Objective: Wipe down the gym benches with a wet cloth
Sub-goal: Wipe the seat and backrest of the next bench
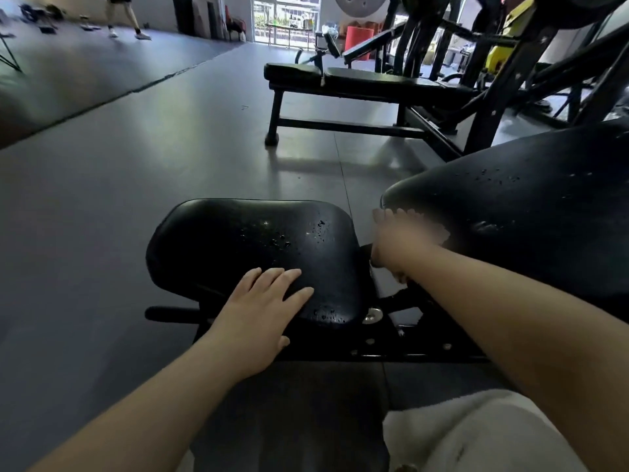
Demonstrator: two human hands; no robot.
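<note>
The near bench has a black seat pad point(245, 240) and a tilted black back pad point(531, 212), both dotted with water drops. My left hand point(262, 308) rests flat on the seat pad's near edge, fingers straight and spread. My right hand point(398, 240) is blurred by motion at the lower left end of the back pad, over the gap between the pads. A pale smeared patch point(437, 231) lies on the pad just beyond its fingers. It may be a cloth, but the blur hides that and how the fingers lie.
The bench's black steel frame point(408, 349) with bolts runs below the pads. A second black bench point(357, 80) stands farther back, with dark machine frames point(510, 63) to the right. Grey floor point(119, 199) stretches left; a person's legs point(126, 18) are far off. White fabric point(476, 434) covers my lap.
</note>
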